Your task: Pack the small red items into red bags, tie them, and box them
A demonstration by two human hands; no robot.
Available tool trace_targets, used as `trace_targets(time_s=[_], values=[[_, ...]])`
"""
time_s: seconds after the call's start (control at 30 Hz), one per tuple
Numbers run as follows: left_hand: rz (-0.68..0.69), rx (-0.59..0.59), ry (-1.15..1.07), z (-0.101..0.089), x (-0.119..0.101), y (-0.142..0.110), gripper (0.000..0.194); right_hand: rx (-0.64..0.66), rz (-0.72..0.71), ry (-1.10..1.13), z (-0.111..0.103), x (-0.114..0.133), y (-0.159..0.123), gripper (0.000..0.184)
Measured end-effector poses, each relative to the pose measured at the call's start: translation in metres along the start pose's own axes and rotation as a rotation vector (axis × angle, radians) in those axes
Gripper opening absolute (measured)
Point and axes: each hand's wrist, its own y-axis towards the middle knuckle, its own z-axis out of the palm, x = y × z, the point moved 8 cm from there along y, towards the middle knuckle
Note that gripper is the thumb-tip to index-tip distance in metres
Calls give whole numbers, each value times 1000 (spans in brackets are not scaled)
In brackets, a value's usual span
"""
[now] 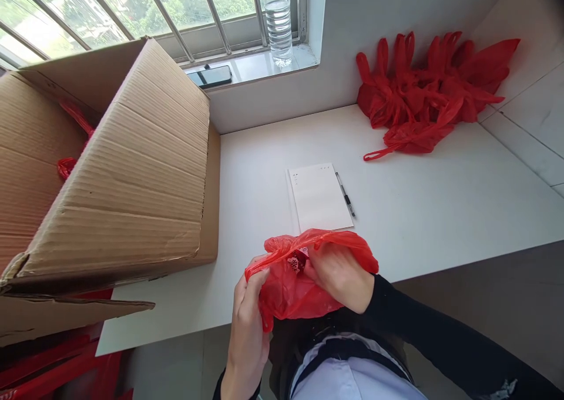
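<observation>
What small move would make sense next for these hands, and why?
The left hand should probably draw the rim of the red bag slightly outward to widen its mouth. It already pinches that rim, while the right hand reaches inside beside a dark printed item, with red film partly covering its fingers.

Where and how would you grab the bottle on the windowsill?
Probably best around the ribbed middle of the bottle, coming from the room side with fingers and thumb wrapping its sides. It stands upright on the sill, the window bars are behind it, and its top is out of view.
</observation>
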Motion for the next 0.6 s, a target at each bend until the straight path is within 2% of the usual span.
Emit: trace_targets(time_s=[0.13,0.3,0.47,0.6], values=[[2,40,-7,4,-3,-1,34,18,17,-65,-2,-3,-2,23],[10,24,-15,5,-3,1,32,1,-56,-40,10,3,-8,38],[-15,7,-31,3,0,3,34,-14,-4,26,22,7,4,21],[-13,43,-38,7,-3,2,33,-59,-46,91,12,11,7,23]])
